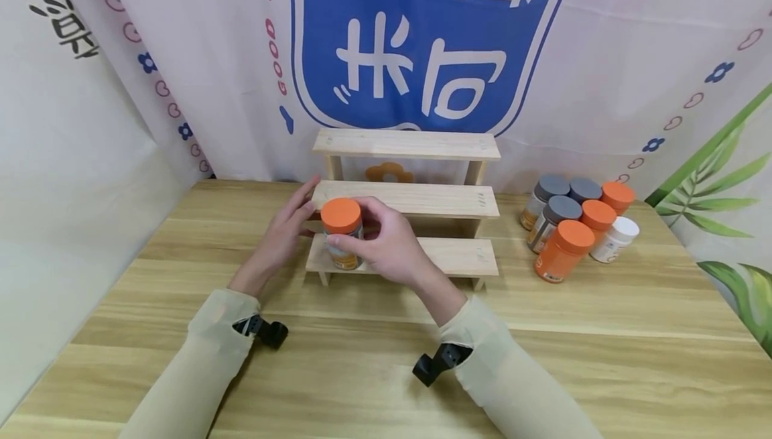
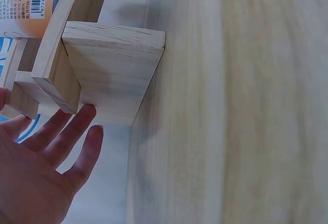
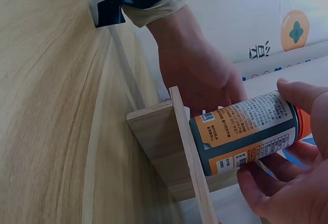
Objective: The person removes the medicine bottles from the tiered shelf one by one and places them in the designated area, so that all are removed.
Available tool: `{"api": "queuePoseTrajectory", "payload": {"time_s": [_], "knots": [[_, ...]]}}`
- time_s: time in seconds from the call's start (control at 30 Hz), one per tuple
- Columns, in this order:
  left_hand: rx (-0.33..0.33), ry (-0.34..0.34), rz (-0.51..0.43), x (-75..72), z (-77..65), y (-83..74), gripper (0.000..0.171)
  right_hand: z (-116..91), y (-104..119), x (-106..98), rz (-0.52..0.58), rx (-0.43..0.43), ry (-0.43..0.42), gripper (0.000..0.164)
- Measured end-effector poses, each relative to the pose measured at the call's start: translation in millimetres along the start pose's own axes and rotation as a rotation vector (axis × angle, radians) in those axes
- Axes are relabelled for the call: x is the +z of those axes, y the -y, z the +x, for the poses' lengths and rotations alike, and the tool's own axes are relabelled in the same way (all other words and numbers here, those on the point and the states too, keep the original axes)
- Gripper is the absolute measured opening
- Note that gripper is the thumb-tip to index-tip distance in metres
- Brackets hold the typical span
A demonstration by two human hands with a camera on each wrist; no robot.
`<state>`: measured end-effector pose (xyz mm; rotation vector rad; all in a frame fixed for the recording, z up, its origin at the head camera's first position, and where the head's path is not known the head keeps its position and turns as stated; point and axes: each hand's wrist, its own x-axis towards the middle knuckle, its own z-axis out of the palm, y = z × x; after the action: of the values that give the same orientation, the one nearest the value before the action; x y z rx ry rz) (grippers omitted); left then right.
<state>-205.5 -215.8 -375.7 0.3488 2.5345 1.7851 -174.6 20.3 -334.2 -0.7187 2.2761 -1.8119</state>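
Note:
My right hand (image 1: 392,241) grips a grey pill bottle with an orange lid (image 1: 342,216), thumb on the near side and fingers behind. The bottle stands upright at the left end of the lowest step of a three-tier wooden rack (image 1: 458,256). In the right wrist view the bottle's label (image 3: 246,119) is orange and white, and its base is right at the step's surface. My left hand (image 1: 282,241) is at the rack's left end, its fingers extended. The left wrist view shows those fingers (image 2: 77,126) spread beside the ends of the steps, holding nothing.
On the right of the wooden table (image 1: 362,372) stands a cluster of several bottles: grey-lidded ones (image 1: 562,208), orange ones (image 1: 567,251) and a white one (image 1: 615,239). A printed curtain (image 1: 241,90) hangs close behind the rack. A white wall (image 1: 72,191) borders the table's left side.

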Motion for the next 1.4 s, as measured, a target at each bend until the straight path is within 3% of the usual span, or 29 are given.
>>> {"api": "queuePoseTrajectory", "payload": {"time_s": [0.6, 1.4], "knots": [[0.013, -0.018, 0.006, 0.9, 0.7, -0.5, 0.057, -12, 4, -29, -0.034, -0.034, -0.071, 0.051], [0.023, -0.025, 0.022, 1.0, 0.3, -1.5, 0.057, -24, 10, -65, -0.096, -0.047, -0.104, 0.053]]}}
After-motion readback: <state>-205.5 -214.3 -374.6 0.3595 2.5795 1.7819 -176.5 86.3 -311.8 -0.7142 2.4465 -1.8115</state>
